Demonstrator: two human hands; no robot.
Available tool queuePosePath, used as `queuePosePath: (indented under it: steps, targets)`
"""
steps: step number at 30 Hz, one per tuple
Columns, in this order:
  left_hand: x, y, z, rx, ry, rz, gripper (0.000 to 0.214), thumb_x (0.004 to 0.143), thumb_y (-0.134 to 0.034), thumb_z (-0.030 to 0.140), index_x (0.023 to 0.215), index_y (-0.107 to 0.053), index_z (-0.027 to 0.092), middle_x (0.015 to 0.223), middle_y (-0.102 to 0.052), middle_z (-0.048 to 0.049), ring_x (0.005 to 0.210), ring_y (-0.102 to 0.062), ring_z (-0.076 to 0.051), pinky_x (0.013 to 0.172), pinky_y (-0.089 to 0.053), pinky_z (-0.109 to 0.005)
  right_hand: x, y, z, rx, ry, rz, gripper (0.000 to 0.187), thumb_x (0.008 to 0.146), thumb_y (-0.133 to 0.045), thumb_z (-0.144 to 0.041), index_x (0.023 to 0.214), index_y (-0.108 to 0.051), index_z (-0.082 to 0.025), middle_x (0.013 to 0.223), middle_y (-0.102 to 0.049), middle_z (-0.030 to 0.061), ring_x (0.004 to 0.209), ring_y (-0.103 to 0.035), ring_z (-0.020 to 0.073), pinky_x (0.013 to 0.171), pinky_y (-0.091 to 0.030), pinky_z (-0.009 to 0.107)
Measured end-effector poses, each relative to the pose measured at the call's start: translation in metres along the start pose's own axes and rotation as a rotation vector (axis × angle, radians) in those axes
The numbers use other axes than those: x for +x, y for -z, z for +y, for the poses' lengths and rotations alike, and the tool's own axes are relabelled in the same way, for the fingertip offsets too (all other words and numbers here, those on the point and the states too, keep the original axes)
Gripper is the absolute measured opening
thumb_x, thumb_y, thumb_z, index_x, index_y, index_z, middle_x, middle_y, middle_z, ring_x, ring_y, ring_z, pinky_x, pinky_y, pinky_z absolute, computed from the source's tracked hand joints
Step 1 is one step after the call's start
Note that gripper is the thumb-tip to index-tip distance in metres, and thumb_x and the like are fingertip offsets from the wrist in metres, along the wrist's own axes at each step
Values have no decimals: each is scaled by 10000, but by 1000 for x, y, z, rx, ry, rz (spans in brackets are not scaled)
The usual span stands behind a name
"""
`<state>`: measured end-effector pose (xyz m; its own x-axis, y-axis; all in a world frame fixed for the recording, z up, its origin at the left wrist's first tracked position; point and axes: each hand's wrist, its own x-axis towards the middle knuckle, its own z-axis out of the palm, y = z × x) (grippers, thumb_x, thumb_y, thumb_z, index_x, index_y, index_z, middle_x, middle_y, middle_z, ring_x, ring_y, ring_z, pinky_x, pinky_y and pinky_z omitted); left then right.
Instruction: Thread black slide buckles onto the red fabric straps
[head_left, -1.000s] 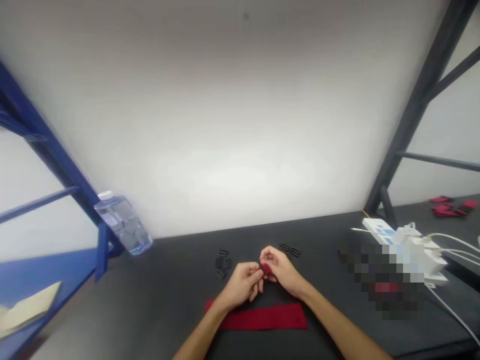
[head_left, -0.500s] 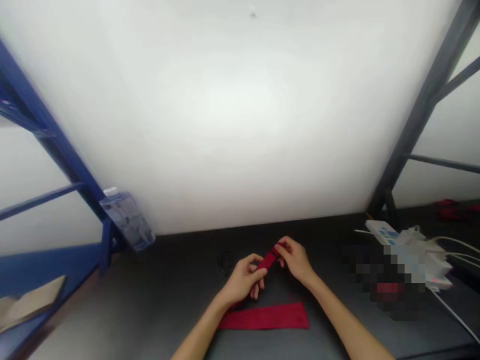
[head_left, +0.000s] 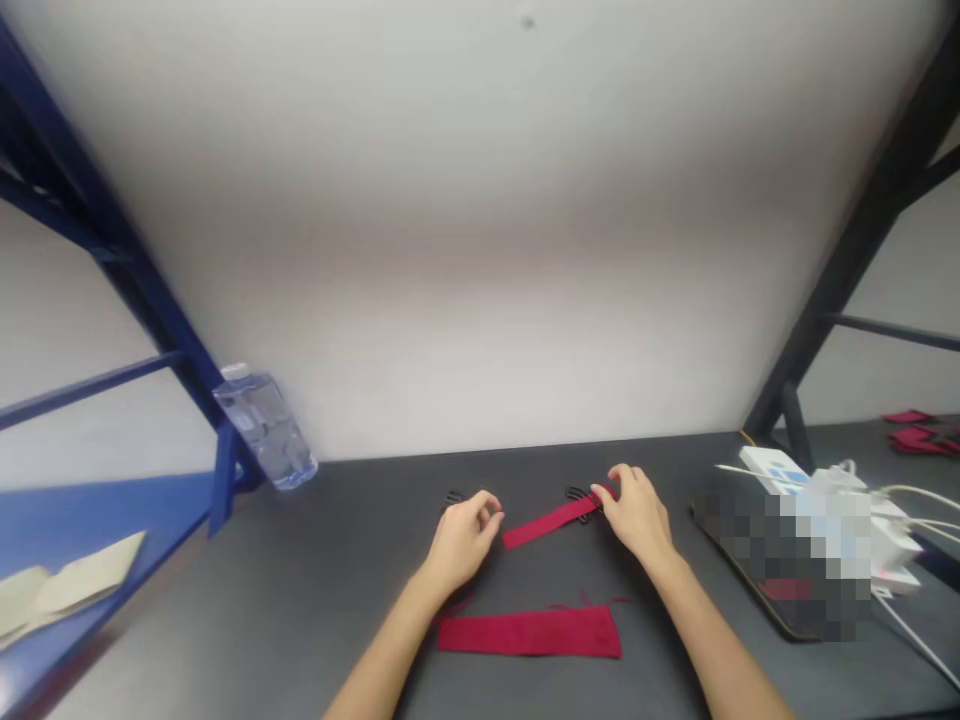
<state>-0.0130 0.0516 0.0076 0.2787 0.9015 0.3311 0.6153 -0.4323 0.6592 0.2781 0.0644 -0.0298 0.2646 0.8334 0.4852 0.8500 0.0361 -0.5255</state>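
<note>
Beyond the wide band (head_left: 529,634), our right hand (head_left: 637,510) pinched the red strap (head_left: 551,523) by one end, our left hand (head_left: 461,538) empty, fingers seemingly parted, so a one-sided tug could have twisted it.

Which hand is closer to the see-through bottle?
Left. The left hand is to the right of the bottle, apart from it. The right hand is farther right, holding one end of the narrow red strip.
</note>
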Motion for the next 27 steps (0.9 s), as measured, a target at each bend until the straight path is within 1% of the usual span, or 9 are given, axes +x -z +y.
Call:
queuePosePath:
  steps: [2, 3, 5, 8, 10, 12, 15, 20, 27]
  targets:
    - [2, 15, -4, 150, -18, 28, 144, 884, -544, 305, 909, -651, 212, 628, -589, 17, 584, -536, -152, 596, -392, -251, -4, 6, -18, 21, 49, 30, 195, 850, -560, -350, 980, -572, -205, 1005, -602, 113, 958, -561, 282, 721, -443, 350]
    - [3, 24, -7, 207, -30, 49, 160, 894, -531, 306, 936, -655, 214, 667, -602, 5, 633, -550, -167, 630, -406, -265, -7, 8, -28, 72, 119, -15, 175, 863, -555, -320, 996, -572, -208, 1025, -597, 104, 979, -553, 270, 779, -446, 356]
    - [4, 40, -18, 280, -67, 62, 171, 888, -543, 298, 965, -668, 209, 765, -630, -29, 763, -570, -200, 734, -433, -303, -14, 10, -51, 195, 301, -218, 127, 876, -553, -255, 995, -583, -224, 1027, -599, 73, 983, -551, 237, 854, -440, 342]
    - [3, 54, -36, 316, -95, -27, 214, 839, -628, 299, 1020, -698, 210, 944, -650, -75, 937, -556, -242, 856, -431, -354, -24, 5, -79, 263, 512, -543, 197, 834, -631, -211, 1026, -597, -239, 1032, -598, 49, 1016, -532, 233, 884, -433, 330]
    - [2, 55, -43, 343, -88, -76, 273, 827, -654, 305, 1083, -699, 222, 989, -636, -85, 967, -538, -250, 879, -423, -368, -28, -1, -87, 256, 535, -618, 217, 810, -660, -170, 1010, -600, -231, 1024, -589, 45, 1005, -521, 229, 881, -425, 329]
    - [2, 52, -46, 377, -82, -99, 281, 834, -655, 322, 1099, -701, 241, 1011, -620, -85, 986, -522, -254, 889, -412, -381, -29, -9, -89, 252, 519, -649, 205, 798, -665, -131, 969, -598, -223, 989, -580, 38, 974, -513, 218, 862, -419, 323]
    - [2, 47, -43, 415, -73, -110, 210, 840, -652, 354, 1012, -721, 257, 1039, -597, -78, 1033, -493, -267, 906, -384, -408, -28, -16, -86, 279, 491, -665, 203, 777, -671, -92, 910, -581, -216, 939, -563, 23, 925, -502, 202, 822, -413, 309]
    - [3, 45, -35, 398, -56, -147, 138, 800, -696, 359, 864, -695, 237, 1040, -585, -56, 1031, -482, -261, 887, -368, -409, -30, -13, -87, 343, 488, -608, 219, 756, -653, -35, 826, -539, -209, 913, -548, 12, 903, -487, 194, 782, -400, 297]
    - [-1, 37, -24, 338, -81, -207, 190, 873, -600, 372, 1002, -668, 250, 1047, -602, -54, 1032, -500, -254, 893, -349, -404, -33, -10, -83, 412, 489, -541, 198, 821, -548, -9, 814, -542, -207, 850, -580, 17, 882, -494, 202, 781, -402, 317]
